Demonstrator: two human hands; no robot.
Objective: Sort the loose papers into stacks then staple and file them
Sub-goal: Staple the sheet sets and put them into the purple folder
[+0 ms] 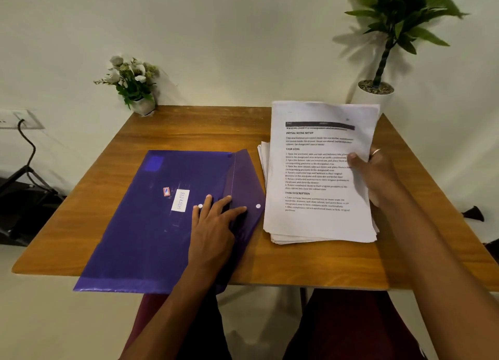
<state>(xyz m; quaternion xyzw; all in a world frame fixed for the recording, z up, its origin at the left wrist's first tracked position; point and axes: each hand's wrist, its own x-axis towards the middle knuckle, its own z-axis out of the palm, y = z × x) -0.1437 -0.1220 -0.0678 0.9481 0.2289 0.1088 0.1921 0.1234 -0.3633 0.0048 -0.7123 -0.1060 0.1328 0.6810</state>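
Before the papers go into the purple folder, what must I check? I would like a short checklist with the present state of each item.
1. Flap of the purple folder folded open: ok.
2. Folder held steady: ok, the left hand presses flat on it.
3. Top sheets gripped: ok, the right hand holds their right edge.
4. Sheets stapled: cannot tell, no staple or stapler shows.
5. Lower papers squared: not ok, edges stick out unevenly.
6. Folder fully on the table: not ok, its near edge overhangs.
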